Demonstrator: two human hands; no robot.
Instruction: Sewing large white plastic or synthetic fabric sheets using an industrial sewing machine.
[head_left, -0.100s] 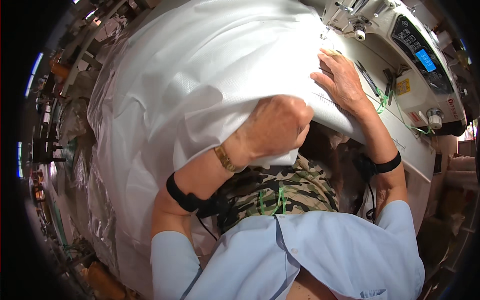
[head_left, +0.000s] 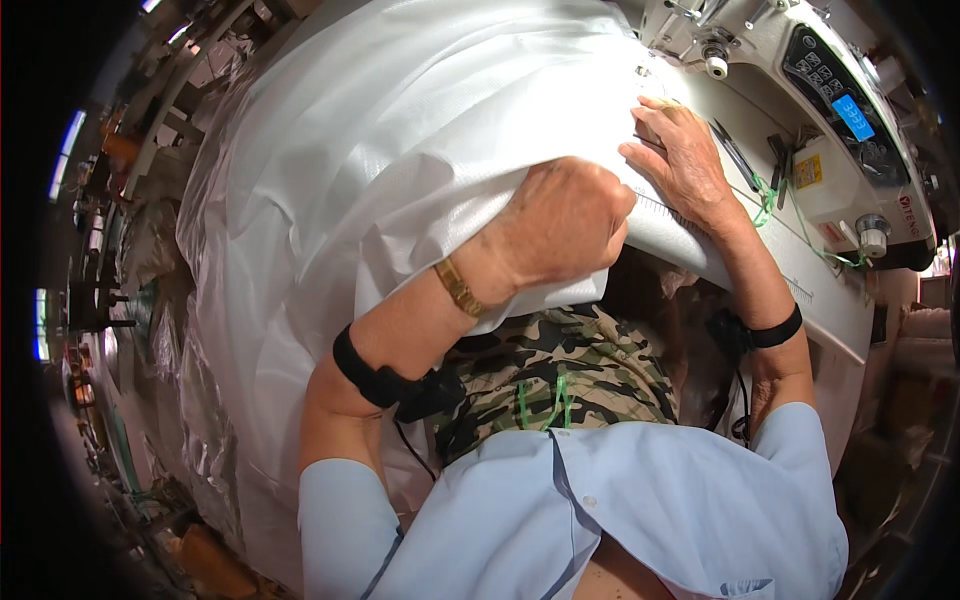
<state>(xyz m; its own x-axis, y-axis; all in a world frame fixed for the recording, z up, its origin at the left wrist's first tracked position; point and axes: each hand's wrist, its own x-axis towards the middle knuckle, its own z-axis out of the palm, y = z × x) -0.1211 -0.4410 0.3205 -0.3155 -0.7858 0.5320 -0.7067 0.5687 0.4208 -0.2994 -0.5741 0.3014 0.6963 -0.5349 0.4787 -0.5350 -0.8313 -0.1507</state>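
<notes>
A large sheet of white fabric [head_left: 440,110] with a fine weave spreads in soft folds over the left and middle of the table. My left hand [head_left: 570,220] is a closed fist gripping the fabric near its front edge, above my lap. To its right, my right hand [head_left: 688,160] lies by the fabric's right edge, thumb and fingers apart, fingertips near the sewing machine's needle area. The white sewing machine [head_left: 800,75] stands at the upper right with a lit blue display. Just what lies under my right fingertips is hidden.
Dark tweezers or snips [head_left: 735,155] and green thread [head_left: 766,200] lie right of my right hand. A ruler scale [head_left: 660,207] marks the white table edge [head_left: 835,335]. Crumpled clear plastic [head_left: 205,400] hangs at the left. A cable [head_left: 412,447] runs from my left forearm band.
My left fist has moved up and slightly right, drawing the fabric edge with it. My right hand has hardly moved.
</notes>
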